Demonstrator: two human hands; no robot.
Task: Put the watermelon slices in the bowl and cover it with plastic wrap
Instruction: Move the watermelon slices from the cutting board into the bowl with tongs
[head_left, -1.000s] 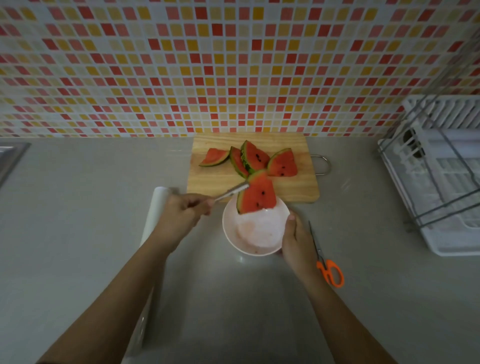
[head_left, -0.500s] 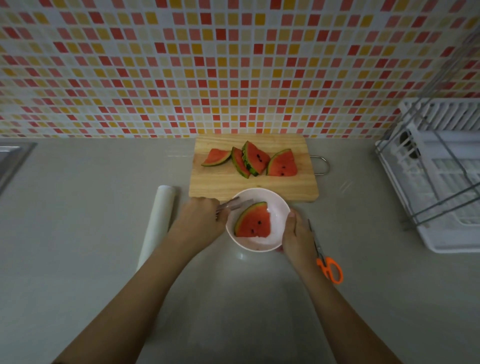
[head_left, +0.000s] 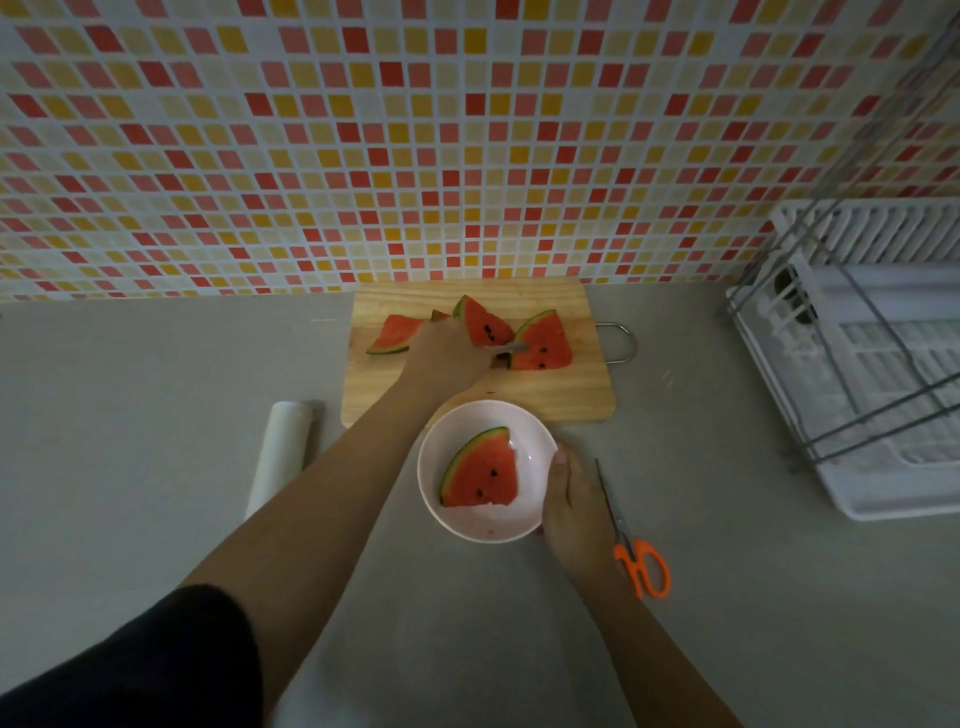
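Grey matte countertop (head_left: 156, 389): one wedge-shaped watermelon slice (head_left: 483, 473) lies in the round pink bowl (head_left: 488, 527), whose side the right hand (head_left: 571, 499) clasps. The left hand (head_left: 447, 358) grips a metal utensil (head_left: 506, 349) (tip against a board slice (head_left: 543, 345)) over the wooden board (head_left: 545, 397). The plastic wrap roll (head_left: 280, 457) lies to the left.

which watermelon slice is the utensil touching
The rightmost slice on the cutting board: the utensil held by the left hand meets its left edge. The other board slices lie further left; another slice sits in the bowl.
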